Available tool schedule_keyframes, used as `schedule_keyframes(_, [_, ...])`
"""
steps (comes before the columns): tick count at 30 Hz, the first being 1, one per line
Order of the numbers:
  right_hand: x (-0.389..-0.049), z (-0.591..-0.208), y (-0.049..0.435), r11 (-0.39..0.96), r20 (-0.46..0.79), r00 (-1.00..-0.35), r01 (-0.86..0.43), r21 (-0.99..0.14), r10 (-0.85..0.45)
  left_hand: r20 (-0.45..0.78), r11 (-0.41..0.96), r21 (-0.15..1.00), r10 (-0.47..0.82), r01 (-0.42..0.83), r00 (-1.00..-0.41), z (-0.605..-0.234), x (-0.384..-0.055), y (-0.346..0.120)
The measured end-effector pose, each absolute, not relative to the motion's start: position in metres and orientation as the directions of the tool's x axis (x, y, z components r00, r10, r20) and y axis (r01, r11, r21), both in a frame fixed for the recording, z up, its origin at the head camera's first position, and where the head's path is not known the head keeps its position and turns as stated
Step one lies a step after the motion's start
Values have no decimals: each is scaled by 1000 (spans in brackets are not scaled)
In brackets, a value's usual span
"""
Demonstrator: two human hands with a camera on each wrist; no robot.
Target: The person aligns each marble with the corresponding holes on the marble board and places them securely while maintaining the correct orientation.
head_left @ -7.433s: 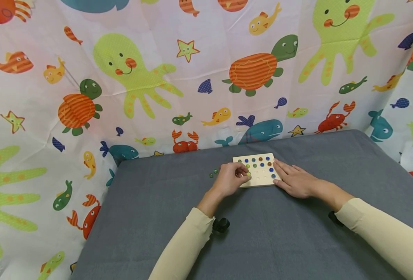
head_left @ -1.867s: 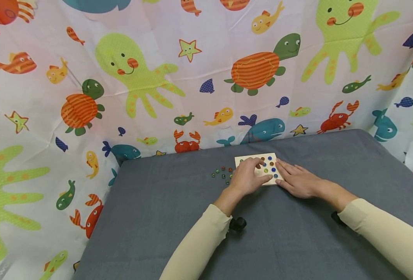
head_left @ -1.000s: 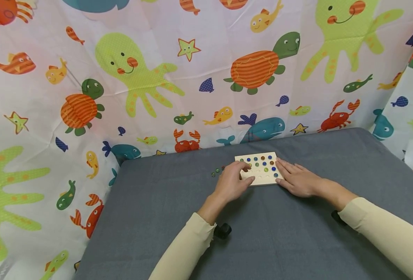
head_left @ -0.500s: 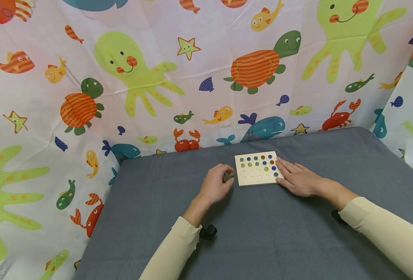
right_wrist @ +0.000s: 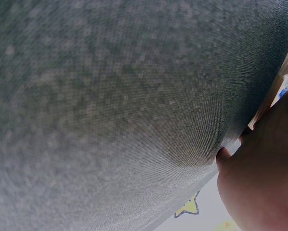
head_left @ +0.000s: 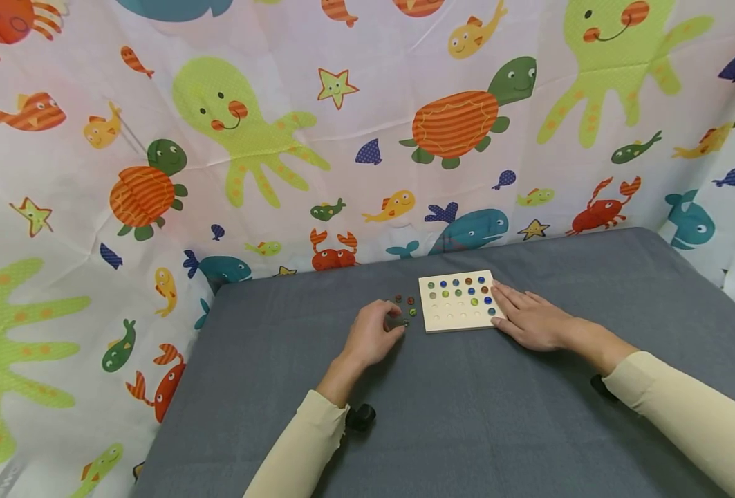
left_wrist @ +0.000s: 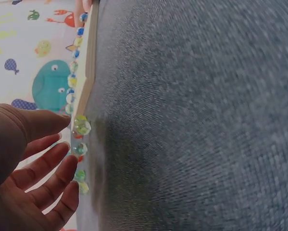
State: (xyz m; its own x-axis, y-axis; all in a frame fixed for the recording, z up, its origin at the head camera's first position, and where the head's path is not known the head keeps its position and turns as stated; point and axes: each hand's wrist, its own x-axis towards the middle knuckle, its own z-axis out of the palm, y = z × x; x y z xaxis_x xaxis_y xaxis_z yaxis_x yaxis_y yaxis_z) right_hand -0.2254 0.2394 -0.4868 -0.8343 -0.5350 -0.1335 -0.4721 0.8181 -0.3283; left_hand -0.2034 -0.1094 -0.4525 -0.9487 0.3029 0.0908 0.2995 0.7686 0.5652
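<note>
A pale wooden board lies on the grey cloth, bearing rows of glass marbles in its dimples. Its two upper rows are filled, while the lower left dimples are bare. My right hand rests flat against the board's right edge; in the right wrist view, the hand hides most of the board. Left of the board, my left hand hovers over loose marbles, including a yellow-green marble and a reddish one. Thumb and fingers stand apart in the left wrist view, with a clear green-yellow marble just beyond the thumb tip.
Grey cloth covers the table. Behind it hangs a white curtain printed with sea animals. A black wrist camera sits below the left wrist.
My left hand has moved from over the board leftward to the loose marbles. Since the oldest frame, a yellow-green marble has come to sit in the third row. My right hand stays put.
</note>
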Motion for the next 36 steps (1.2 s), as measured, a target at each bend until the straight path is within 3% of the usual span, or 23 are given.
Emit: schedule_keyframes(36, [-225, -486, 240, 815, -129, -834, -471, -338, -536, 71, 797, 579, 161, 172, -984, -467, -211, -95])
